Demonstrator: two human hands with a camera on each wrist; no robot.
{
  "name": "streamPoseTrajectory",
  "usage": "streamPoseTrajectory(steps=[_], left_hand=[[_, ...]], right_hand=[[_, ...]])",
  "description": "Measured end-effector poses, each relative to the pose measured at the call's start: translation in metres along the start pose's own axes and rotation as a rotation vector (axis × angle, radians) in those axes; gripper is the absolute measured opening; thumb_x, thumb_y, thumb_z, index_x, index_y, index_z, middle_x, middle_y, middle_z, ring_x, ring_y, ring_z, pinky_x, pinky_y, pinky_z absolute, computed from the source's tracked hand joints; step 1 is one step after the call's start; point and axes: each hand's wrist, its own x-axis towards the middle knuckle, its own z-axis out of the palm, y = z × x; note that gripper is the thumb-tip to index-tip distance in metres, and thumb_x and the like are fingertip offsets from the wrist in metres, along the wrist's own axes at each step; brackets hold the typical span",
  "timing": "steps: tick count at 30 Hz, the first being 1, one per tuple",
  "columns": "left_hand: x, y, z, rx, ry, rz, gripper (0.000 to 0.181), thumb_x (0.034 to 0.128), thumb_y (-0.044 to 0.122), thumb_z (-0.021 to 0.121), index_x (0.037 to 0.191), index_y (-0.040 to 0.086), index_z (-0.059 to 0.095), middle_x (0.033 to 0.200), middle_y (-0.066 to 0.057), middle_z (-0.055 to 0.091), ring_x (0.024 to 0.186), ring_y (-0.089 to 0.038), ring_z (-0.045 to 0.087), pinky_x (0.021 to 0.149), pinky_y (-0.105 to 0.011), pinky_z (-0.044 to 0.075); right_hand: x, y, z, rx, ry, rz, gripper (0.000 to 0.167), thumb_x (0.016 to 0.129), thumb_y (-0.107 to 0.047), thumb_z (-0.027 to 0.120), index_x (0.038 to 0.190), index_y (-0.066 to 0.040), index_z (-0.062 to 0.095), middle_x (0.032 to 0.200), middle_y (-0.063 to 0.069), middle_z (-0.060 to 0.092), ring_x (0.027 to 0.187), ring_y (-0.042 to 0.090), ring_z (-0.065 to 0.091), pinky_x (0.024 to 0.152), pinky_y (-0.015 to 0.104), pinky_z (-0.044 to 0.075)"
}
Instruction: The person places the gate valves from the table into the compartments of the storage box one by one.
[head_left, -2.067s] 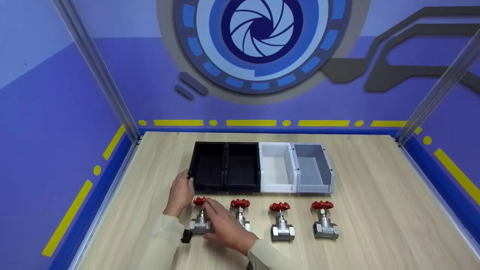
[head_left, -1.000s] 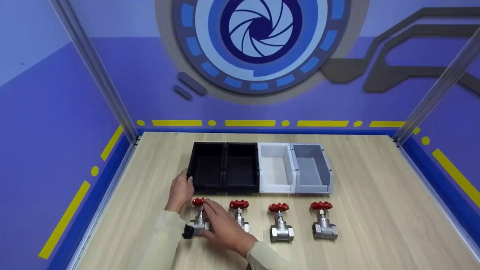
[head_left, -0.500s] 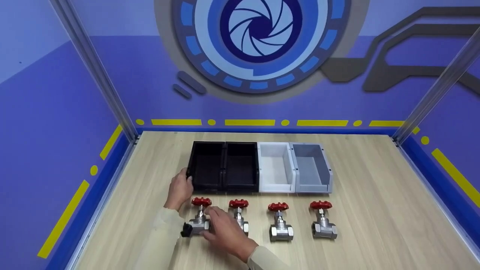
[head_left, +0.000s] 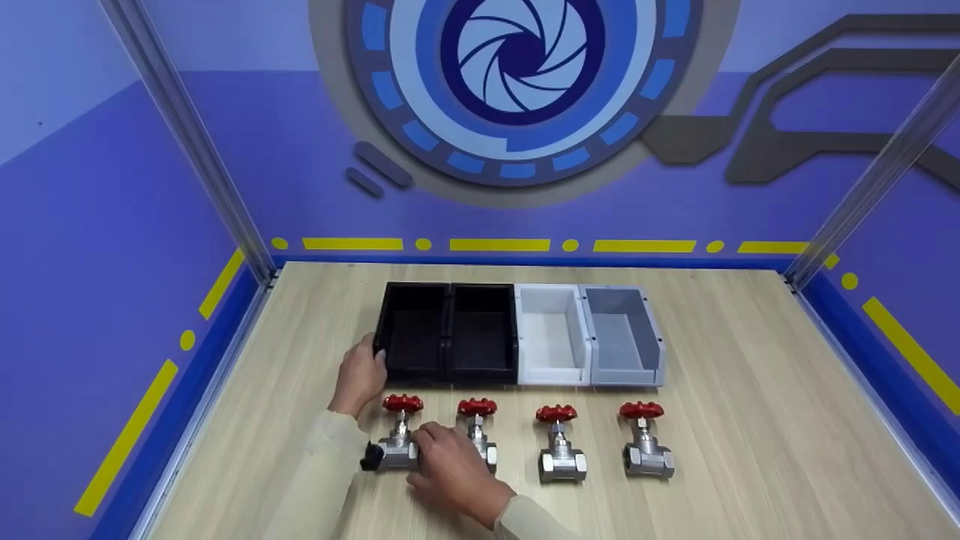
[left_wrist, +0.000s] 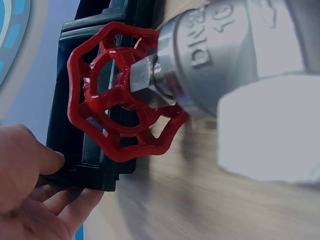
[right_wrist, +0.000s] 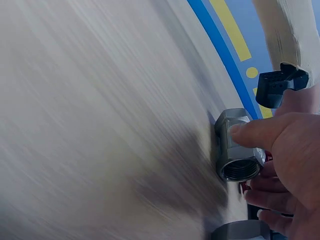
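Leftmost valve in one hand, black bin in the other

The leftmost valve (head_left: 397,453) sits nearer the desk's (head_left: 750,420) left edge than the three other valves (head_left: 563,459). The right hand (head_left: 452,466) has closed on it, thumb against the metal body and fingers curled behind; how firmly, I can't tell. Held mainly at its right end, it could twist or slip, I'd say. The black wrist device (head_left: 371,457) by its left end could get bumped. Beyond the red handwheel (head_left: 403,404), the left hand (head_left: 360,375) pinches the near left corner of the black bin (head_left: 411,375); a tug there might shift the row, which runs toward the desk's right edge.
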Motion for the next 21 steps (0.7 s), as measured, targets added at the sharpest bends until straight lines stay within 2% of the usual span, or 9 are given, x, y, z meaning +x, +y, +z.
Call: streamPoseTrajectory(steps=[9, 16, 21], left_hand=[[0.0068, 0.0022, -0.0001, -0.016, -0.019, -0.045, 0.039, 0.102, 0.016, 0.042, 0.131, -0.01, 0.05, 0.122, -0.031, 0.06, 0.114, -0.045, 0.058, 0.096, -0.054, 0.046], [0.0082, 0.0031, -0.0007, 0.004, -0.009, -0.02, 0.038, 0.1008, 0.012, 0.043, 0.129, -0.012, 0.051, 0.12, -0.033, 0.06, 0.113, -0.047, 0.058, 0.096, -0.055, 0.046], [0.0087, 0.0037, -0.0017, 0.011, -0.008, -0.027, 0.036, 0.0999, 0.011, 0.046, 0.126, -0.012, 0.054, 0.118, -0.033, 0.062, 0.112, -0.047, 0.059, 0.096, -0.055, 0.047]], right_hand=[[0.0032, 0.0002, 0.0039, 0.022, -0.039, 0.022, 0.052, 0.073, -0.031, 0.081, 0.116, -0.007, 0.064, 0.112, 0.005, 0.066, 0.1, 0.019, 0.064, 0.088, 0.033, 0.052], [0.0061, 0.0015, 0.0052, 0.004, -0.046, 0.021, 0.052, 0.071, -0.028, 0.082, 0.115, -0.005, 0.065, 0.109, 0.006, 0.066, 0.096, 0.019, 0.064, 0.085, 0.033, 0.053], [0.0066, 0.0013, 0.0064, -0.025, -0.041, 0.012, 0.052, 0.071, -0.03, 0.082, 0.113, -0.005, 0.065, 0.107, 0.006, 0.066, 0.092, 0.019, 0.064, 0.081, 0.032, 0.054]])
